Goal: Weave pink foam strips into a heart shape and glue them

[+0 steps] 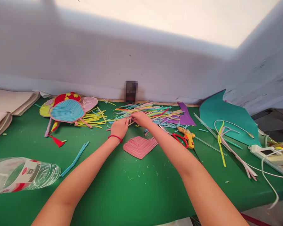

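Note:
My left hand [119,129], with a red cord bracelet at its wrist, is closed at the near edge of a heap of cut pipe cleaners [153,110] in many colours. Close beside it, my right hand [141,119] has its fingers pinched together. A short pink pipe cleaner [130,120] shows at the fingertips of both hands; its ends are partly hidden. Below the hands lies a pink panel [138,148] of pipe cleaners laid side by side in a V pattern. Its right edge has uneven ends, and my right forearm passes beside it.
Left stand round pipe-cleaner fans [67,110], yellow stems [91,120], blue stems [75,159] and a plastic bottle [25,175]. Right are red-handled scissors [180,140], a yellow glue gun [189,138], teal sheet [228,117], long pale stems [238,157] and a power strip [269,158].

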The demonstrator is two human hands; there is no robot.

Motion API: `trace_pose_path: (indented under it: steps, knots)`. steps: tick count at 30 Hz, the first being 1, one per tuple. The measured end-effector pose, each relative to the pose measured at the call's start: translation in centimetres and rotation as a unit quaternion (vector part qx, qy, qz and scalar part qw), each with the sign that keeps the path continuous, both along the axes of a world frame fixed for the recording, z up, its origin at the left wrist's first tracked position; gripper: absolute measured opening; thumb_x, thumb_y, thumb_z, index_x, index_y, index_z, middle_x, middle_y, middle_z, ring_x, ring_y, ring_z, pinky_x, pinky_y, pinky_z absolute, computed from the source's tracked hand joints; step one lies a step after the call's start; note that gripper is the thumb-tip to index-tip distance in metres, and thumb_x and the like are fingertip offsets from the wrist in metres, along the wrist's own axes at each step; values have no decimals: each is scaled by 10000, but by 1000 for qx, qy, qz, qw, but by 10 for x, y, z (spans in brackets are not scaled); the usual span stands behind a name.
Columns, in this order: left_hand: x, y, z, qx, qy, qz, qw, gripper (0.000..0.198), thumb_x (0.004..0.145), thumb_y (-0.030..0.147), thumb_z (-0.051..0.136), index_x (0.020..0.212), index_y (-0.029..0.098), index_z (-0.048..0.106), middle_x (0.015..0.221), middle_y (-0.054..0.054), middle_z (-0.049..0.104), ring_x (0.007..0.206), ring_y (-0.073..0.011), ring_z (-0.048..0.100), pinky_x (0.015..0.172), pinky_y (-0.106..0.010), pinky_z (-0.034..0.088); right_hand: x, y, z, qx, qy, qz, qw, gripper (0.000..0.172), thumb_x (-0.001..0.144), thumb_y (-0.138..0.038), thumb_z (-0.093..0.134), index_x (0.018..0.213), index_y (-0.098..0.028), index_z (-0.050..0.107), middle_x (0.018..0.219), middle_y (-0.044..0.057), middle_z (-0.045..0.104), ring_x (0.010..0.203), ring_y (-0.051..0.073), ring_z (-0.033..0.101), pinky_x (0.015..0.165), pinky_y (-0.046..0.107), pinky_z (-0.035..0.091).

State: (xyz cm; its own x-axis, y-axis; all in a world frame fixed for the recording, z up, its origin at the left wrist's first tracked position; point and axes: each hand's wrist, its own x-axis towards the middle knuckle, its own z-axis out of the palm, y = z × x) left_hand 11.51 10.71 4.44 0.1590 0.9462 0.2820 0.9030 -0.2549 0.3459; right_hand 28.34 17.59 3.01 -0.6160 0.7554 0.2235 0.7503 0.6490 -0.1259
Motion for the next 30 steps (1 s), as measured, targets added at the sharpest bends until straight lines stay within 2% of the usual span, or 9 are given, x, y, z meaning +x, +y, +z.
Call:
trace_pose_path:
  steps: [7,9,11,14,16,19,21,25,30]
  knots:
    - [-31,-55,54,109,-89,3,990,383,902,265,380,535,200,468,549,-1,540,565,-130,497,608,-267,365,20,6,-5,-19,50,-74,996,223,836,-138,619,1052,-168,665,1046,107,686,993,216,597,871,339,440]
    - [-46,-69,67,189,-208,1,960,372,874,267,433,508,201,457,489,27,475,510,-114,456,569,-260,358,22,4,-8,-24,74,-87,993,226,830,-137,616,1047,-181,665,1013,88,690,962,200,600,871,330,439]
    - [-61,-78,74,224,-285,27,932,344,850,242,475,510,197,495,486,38,479,493,-106,444,553,-259,358,21,1,-10,-24,103,-105,989,281,827,-136,598,1101,-182,643,953,72,688,914,195,598,851,325,442]
    - [-78,-83,72,242,-393,79,884,332,851,223,482,524,193,536,494,40,494,495,-107,453,551,-262,371,17,-7,-8,-6,153,-147,977,408,856,-151,498,1262,-168,535,873,58,657,840,194,575,809,327,440]
    - [-83,-84,65,246,-458,82,850,341,865,242,485,534,189,550,513,31,513,522,-114,477,572,-272,391,15,-19,-3,4,233,-183,955,435,871,-177,427,1303,-164,478,782,23,606,739,174,541,755,308,436]
    - [-79,-89,53,224,-509,52,830,353,889,298,492,561,188,560,554,17,535,568,-128,516,607,-289,411,14,-48,10,-22,445,-219,868,356,843,-238,448,1185,-175,525,570,-76,396,534,128,396,589,251,384]
    - [-71,-96,47,198,-509,28,837,371,904,344,482,574,195,560,566,10,533,587,-134,526,616,-291,416,18,-76,18,-50,528,-220,818,277,799,-252,504,1064,-194,559,508,-109,254,467,106,283,503,227,295]
    - [-51,-113,43,116,-457,-35,881,433,922,459,427,602,204,566,592,-12,554,601,-146,530,608,-286,437,33,-131,25,-116,608,-226,752,200,720,-237,563,918,-217,584,487,-121,194,438,80,188,454,211,188]
    - [-31,-125,35,22,-368,-129,921,451,928,478,402,625,199,584,620,-15,593,607,-140,548,629,-271,461,58,-166,18,-111,647,-222,721,170,677,-235,584,842,-205,608,492,-110,284,431,70,241,435,207,230]
